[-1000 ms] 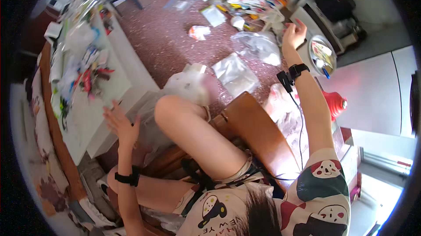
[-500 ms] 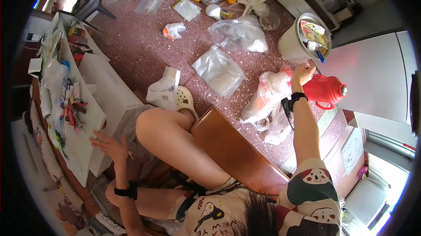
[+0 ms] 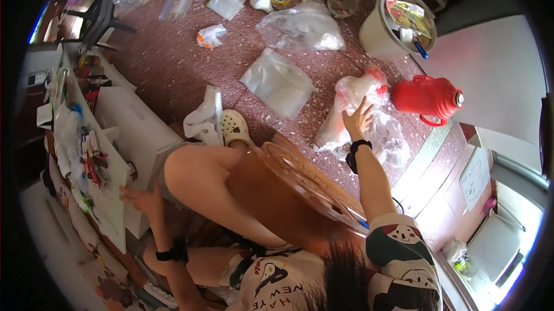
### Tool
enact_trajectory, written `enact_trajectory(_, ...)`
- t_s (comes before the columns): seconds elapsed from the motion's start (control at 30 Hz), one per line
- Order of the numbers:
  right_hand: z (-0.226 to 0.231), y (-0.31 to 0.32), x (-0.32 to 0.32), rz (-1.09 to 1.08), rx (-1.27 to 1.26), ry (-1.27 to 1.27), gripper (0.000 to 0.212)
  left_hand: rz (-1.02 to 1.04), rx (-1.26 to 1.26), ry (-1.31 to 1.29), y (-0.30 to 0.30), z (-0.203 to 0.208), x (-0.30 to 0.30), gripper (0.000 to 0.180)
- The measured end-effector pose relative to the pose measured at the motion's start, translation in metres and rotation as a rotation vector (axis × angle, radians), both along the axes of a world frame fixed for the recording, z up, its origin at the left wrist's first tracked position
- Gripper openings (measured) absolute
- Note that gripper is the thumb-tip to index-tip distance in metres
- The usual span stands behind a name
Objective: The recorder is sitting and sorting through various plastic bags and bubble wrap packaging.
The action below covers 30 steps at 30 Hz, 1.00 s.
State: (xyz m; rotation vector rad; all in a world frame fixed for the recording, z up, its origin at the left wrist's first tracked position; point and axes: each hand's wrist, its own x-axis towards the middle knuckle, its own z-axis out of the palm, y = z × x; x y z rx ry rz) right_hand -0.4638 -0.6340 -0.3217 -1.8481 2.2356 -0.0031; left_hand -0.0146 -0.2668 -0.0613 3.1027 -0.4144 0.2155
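Observation:
My right hand (image 3: pixel 359 120) reaches out with its fingers apart, over or against a crumpled clear plastic bag with red parts (image 3: pixel 352 92). I cannot tell whether it touches the bag. A second clear plastic bag (image 3: pixel 392 138) lies just right of the wrist. Close by, a red thermos flask (image 3: pixel 428 97) rests on its side on the floor. My left hand (image 3: pixel 144 202), fingers stretched out and nothing in them, is at the edge of a white tabletop (image 3: pixel 112 210) on the left. Small items and plastic packaging (image 3: pixel 86 155) crowd that top.
A white bin (image 3: pixel 381 36) holding packets stands at the far right. Flat clear plastic (image 3: pixel 277 83), a crumpled bag (image 3: pixel 303 28) and an orange-and-white wrapper (image 3: pixel 211 36) lie on the reddish floor. A brown wooden piece of furniture (image 3: pixel 277 195) is beside my leg. A dark stool (image 3: pixel 98 19) stands far left.
My right hand has moved left and nearer, away from the bin and flask, and its fingers have spread. The view has shifted, and carved wood now shows on the brown furniture.

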Motion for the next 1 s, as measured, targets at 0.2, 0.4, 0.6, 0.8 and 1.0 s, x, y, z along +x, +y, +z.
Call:
enact_trajectory(0.2,-0.024,0.019,0.009,-0.178,0.307,-0.444,0.107,0.113,0.033,0.073,0.007,0.010,0.006,0.119)
enact_trajectory(0.4,-0.030,0.031,0.023,0.034,0.247,-0.616,0.091,-0.059,0.059,-0.038,0.052,-0.019,0.044,0.123)
enact_trajectory(0.6,-0.006,0.044,0.017,0.140,0.359,-0.883,0.057,-0.048,-0.041,0.102,0.028,-0.001,0.018,0.115)
enact_trajectory(0.8,0.040,0.038,-0.003,0.292,-0.107,-0.272,0.045,-0.061,-0.013,0.090,0.030,0.000,0.019,0.117)
enact_trajectory(1.0,0.003,0.041,-0.063,0.218,-0.171,0.373,0.091,-0.054,-0.039,0.116,0.027,0.003,0.016,0.115)
